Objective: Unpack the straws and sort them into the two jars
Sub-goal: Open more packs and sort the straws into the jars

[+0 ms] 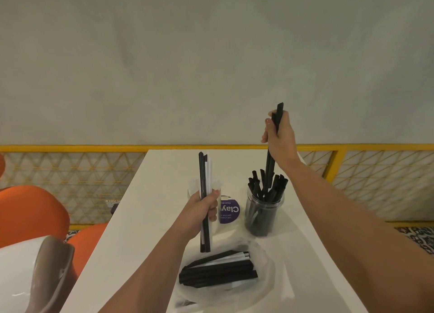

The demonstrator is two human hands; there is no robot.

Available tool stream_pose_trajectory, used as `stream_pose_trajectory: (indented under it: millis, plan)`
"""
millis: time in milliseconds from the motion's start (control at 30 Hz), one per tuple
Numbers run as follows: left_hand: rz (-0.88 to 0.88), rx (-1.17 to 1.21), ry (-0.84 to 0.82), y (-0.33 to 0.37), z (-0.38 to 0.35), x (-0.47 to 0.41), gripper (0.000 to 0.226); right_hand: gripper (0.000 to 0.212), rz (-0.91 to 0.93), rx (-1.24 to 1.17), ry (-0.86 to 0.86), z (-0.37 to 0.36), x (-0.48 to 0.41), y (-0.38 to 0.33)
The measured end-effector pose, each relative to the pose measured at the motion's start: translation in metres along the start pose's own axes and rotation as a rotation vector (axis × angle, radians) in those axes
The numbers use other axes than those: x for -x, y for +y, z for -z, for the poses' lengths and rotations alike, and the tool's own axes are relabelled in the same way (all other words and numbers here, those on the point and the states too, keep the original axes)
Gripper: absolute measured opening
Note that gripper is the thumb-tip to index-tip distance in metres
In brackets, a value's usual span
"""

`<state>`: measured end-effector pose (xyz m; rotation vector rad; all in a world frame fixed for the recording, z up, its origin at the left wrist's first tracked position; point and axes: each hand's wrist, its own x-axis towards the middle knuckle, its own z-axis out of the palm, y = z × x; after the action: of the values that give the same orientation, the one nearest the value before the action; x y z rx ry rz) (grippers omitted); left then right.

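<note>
My left hand [203, 209] grips an upright bunch of black and white straws [204, 171] over the table's middle. Behind that bunch stands a clear jar [193, 188] holding white straws, mostly hidden by my hand. My right hand [279, 134] holds black straws [270, 162] upright, their lower ends among the black straws in the second clear jar [263, 215] on the right. A clear plastic bag [263, 272] lies near the front edge with a pile of black and white straws [218, 271] in it.
A round purple sticker [231, 210] lies on the white table [141, 218] between the jars. An orange chair [30, 211] stands at the left, with a white and brown seat [35, 272] nearer. A yellow lattice railing [70, 179] runs behind the table.
</note>
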<state>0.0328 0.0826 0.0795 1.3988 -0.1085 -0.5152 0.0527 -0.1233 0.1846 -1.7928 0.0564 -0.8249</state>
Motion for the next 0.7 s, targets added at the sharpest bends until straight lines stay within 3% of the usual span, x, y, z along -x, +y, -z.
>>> stream_pose_trajectory:
  millis: [100, 233, 400, 533, 700]
  plan:
    - [-0.003, 0.015, -0.03, 0.001, -0.002, 0.001, 0.031, 0.013, 0.0, 0.032, 0.01, -0.001, 0.01, 0.016]
    - [0.022, 0.112, -0.084, 0.003, -0.002, 0.002, 0.03, 0.004, -0.141, 0.005, 0.017, -0.002, 0.026, 0.043]
    - [0.031, 0.157, -0.105, 0.006, -0.003, 0.003, 0.025, 0.003, -0.317, 0.263, -0.108, 0.0, 0.035, 0.063]
    - [0.027, 0.151, -0.094, 0.006, -0.004, 0.005, 0.022, 0.02, -0.329, 0.3, -0.073, 0.002, 0.036, 0.063]
    - [0.033, 0.139, -0.066, 0.008, -0.005, 0.005, 0.024, 0.025, -0.223, 0.396, 0.011, -0.001, 0.04, 0.061]
